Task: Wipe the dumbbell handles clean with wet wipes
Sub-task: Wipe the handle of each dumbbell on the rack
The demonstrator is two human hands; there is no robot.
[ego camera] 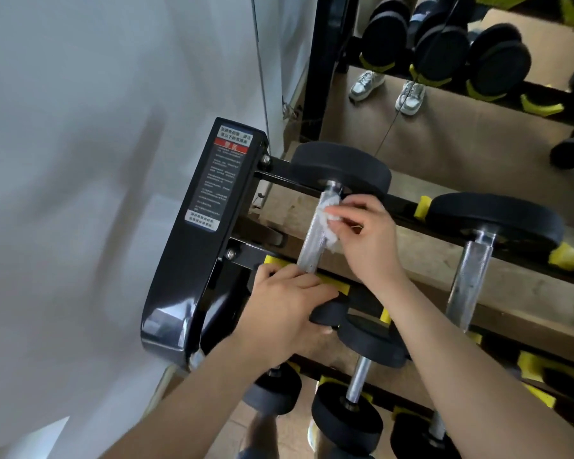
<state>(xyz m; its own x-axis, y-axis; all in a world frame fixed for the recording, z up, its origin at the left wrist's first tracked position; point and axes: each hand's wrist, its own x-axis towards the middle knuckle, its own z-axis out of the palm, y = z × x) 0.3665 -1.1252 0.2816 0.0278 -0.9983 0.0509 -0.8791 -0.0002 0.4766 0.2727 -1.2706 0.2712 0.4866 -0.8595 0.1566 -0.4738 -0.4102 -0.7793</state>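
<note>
The right hand pinches a crumpled white wet wipe against the upper end of the knurled steel dumbbell handle on the black steel rack. The left hand grips the near black rubber head. Risk: the wad may snag on the knurling and tear, and a slackened left grip could let the bar rotate.

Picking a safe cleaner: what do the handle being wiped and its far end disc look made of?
Handle: metal, probably steel; silvery, with knurled grain. Far end disc: likely rubber or a rubber coating; matte black, no glints.
</note>
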